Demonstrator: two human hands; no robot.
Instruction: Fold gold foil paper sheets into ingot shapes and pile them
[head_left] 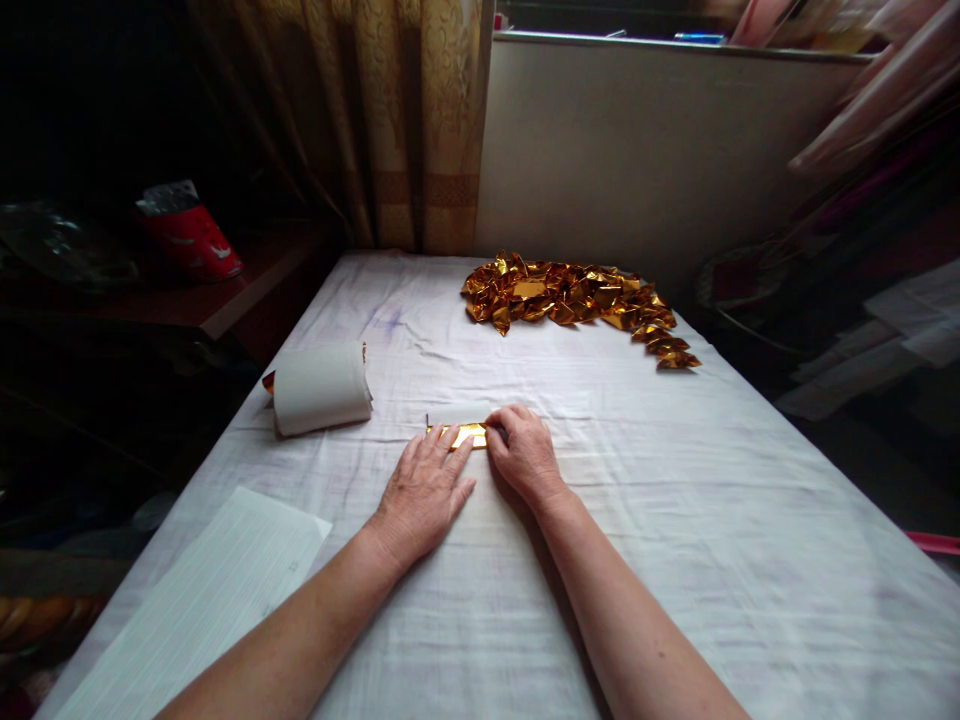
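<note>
A narrow folded strip of gold foil paper lies on the white cloth of the table. My left hand rests flat on the cloth with its fingertips pressing the strip's near edge. My right hand presses down on the strip's right end, fingers curled over it. Much of the strip is hidden under both hands.
A pile of several folded gold foil pieces lies at the far side of the table. A roll of white-backed foil sheets sits to the left. A lined white sheet lies at the near left corner. A curtain and a wall stand behind.
</note>
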